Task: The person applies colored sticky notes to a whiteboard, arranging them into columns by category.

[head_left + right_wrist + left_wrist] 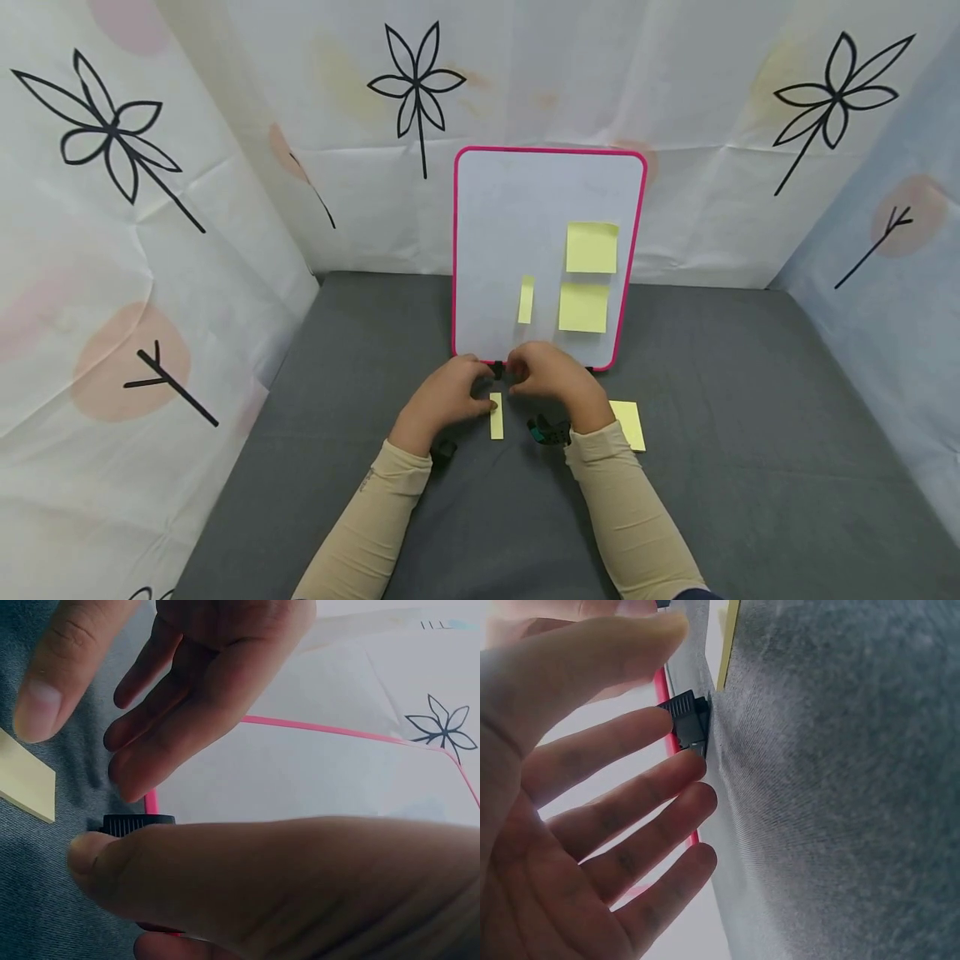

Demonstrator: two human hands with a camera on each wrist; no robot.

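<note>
A narrow yellow sticky-note pad (497,421) lies on the grey cloth between the hands. My left hand (448,393) is beside it, the thumb tip right at its upper left edge. In the left wrist view the left fingers (649,789) are spread and loosely straight, near a black clip (686,720) at the board's lower edge. My right hand (551,379) hovers close before the board's bottom, fingers relaxed, nothing visible in them. The pink-framed whiteboard (491,225) stands upright, bearing a narrow yellow strip (526,300) and two square sticky notes (592,247).
Partly hidden by the right forearm, a square yellow sticky-note pad (630,423) lies on the grey cloth (750,433). White sheets with black flower drawings (417,82) hang behind and at the left; a bluish sheet (907,275) is at the right.
</note>
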